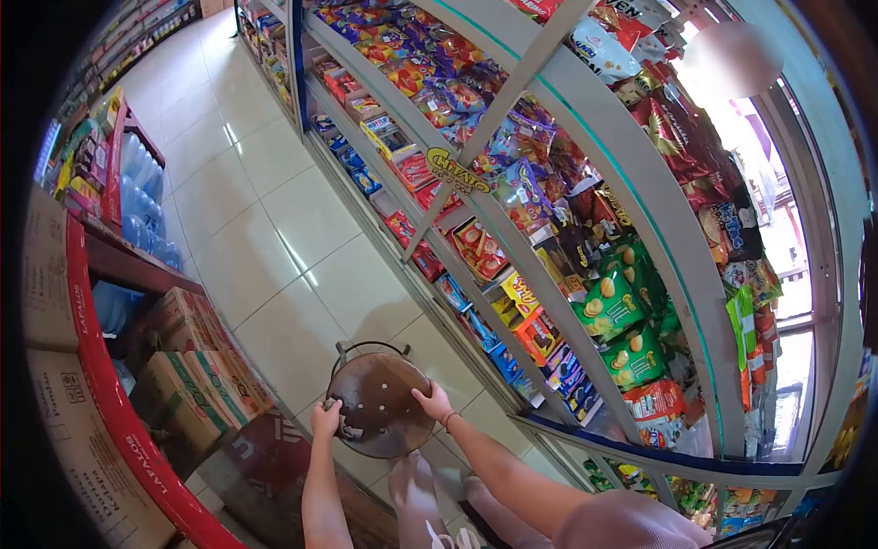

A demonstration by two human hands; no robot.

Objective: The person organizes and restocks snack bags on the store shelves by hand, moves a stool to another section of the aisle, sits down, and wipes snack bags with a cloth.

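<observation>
A round brown stool (380, 403) with several small holes in its seat is in front of my legs, low in the head view. Part of its dark metal frame (375, 346) shows beyond the far edge of the seat. My left hand (326, 418) grips the seat's left rim. On the opposite rim, my right hand (433, 404) is closed around the edge, with a thin band at the wrist. The undersides of the fingers and most of the stool's legs are hidden.
Glass-fronted shelves (512, 229) packed with snack bags and boxes run along the right. At left are cardboard boxes (187, 393), a red-edged shelf (101, 366) and bottled water packs (142, 197). A pale tiled aisle (265, 229) lies between.
</observation>
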